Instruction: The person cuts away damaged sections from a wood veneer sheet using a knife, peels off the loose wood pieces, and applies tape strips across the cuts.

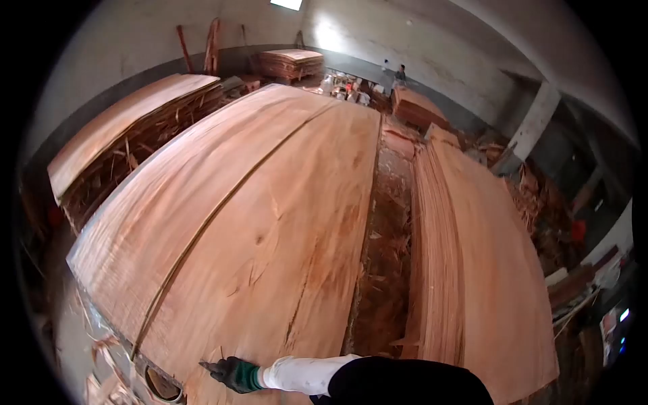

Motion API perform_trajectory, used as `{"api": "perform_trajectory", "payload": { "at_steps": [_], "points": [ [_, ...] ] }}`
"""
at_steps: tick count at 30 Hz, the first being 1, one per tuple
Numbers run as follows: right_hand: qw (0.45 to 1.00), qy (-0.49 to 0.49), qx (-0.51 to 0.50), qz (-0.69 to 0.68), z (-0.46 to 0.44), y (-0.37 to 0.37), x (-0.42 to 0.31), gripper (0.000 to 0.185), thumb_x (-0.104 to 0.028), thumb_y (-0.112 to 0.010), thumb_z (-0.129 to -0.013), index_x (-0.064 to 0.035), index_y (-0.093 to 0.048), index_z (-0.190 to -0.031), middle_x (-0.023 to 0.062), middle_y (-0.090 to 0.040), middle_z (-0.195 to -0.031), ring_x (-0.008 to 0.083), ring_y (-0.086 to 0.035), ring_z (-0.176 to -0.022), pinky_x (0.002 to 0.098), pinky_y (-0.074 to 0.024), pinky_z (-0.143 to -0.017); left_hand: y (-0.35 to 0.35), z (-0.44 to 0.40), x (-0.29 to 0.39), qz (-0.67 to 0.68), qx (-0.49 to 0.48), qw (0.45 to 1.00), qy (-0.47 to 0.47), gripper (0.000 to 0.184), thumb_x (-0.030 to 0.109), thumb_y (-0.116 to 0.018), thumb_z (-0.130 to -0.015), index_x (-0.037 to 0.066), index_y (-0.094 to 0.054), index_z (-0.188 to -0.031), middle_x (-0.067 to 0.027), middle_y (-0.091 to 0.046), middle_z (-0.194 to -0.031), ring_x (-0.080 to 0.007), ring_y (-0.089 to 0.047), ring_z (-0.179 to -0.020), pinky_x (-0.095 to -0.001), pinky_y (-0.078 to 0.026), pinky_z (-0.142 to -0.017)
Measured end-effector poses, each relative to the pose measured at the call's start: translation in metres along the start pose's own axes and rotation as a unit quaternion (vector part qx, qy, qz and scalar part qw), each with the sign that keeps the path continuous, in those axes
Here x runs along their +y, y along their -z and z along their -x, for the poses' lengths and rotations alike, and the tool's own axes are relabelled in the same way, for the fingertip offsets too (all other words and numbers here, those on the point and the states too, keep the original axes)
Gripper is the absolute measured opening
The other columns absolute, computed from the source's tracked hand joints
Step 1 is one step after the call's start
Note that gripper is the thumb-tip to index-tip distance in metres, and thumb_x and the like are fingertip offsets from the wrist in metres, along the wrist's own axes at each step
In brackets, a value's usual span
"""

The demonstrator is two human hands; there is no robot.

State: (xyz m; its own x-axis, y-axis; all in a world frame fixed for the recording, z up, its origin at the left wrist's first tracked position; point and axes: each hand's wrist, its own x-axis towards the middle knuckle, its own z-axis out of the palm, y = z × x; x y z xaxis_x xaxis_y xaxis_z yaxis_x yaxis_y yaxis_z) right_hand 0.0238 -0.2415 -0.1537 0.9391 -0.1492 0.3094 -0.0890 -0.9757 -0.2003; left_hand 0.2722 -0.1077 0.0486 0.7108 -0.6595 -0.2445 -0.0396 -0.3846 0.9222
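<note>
My right hand (234,374), in a dark glove with a green cuff, is low in the head view at the near edge of a large wood veneer sheet (270,236). Its fingers point left and look closed, with a dark pointed tip at their front. Whether that tip is a fingertip or a small tool I cannot tell. A small light flap of veneer (216,354) stands just beside the fingers. Along the sheet runs a long dark-edged seam or strip (219,210). My left hand is out of view.
To the right, past a gap strewn with scraps (388,263), stands a veneer stack (499,263). Another stack (135,111) is at left. Torn strips (111,368) lie on the floor at lower left. A person (399,73) is far off near further stacks.
</note>
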Motion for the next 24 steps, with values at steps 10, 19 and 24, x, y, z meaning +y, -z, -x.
{"api": "perform_trajectory", "payload": {
  "at_steps": [10,19,24],
  "points": [
    [0.989,0.059,-0.063,-0.119,0.004,0.074,-0.079,0.019,-0.017,-0.065,-0.068,-0.0085,-0.068,-0.084,0.0130,-0.066,-0.100,0.0326,-0.063,-0.092,0.0446,-0.0517,-0.073,-0.067,0.182,0.039,0.032,0.020,0.997,0.065,0.039,0.023,-0.059,-0.093,0.004,-0.055,-0.128,-0.0037,-0.061,-0.073,-0.0127,-0.059,-0.058,-0.0263,-0.044,-0.048],
    [0.644,-0.044,-0.349,-0.680,0.144,0.201,-0.048,0.054,-0.009,-0.073,-0.083,-0.0073,-0.055,-0.133,0.0088,-0.062,-0.119,0.0159,-0.056,-0.110,0.0322,-0.0482,-0.092,-0.146,0.325,0.050,0.088,-0.042,0.983,0.154,0.045,0.027,-0.055,-0.097,0.004,-0.049,-0.136,-0.0060,-0.063,-0.067,-0.0096,-0.055,-0.048,-0.0223,-0.043,-0.043],
    [0.583,-0.156,-0.363,-0.710,0.112,0.240,-0.043,0.051,-0.010,-0.069,-0.086,-0.0049,-0.052,-0.134,0.0043,-0.061,-0.112,0.0121,-0.055,-0.104,0.0269,-0.0468,-0.087,-0.146,0.315,0.037,0.142,-0.108,0.970,0.168,0.044,0.024,-0.054,-0.098,0.005,-0.048,-0.138,-0.0063,-0.064,-0.066,-0.0093,-0.054,-0.046,-0.0218,-0.043,-0.043]
  ]
}}
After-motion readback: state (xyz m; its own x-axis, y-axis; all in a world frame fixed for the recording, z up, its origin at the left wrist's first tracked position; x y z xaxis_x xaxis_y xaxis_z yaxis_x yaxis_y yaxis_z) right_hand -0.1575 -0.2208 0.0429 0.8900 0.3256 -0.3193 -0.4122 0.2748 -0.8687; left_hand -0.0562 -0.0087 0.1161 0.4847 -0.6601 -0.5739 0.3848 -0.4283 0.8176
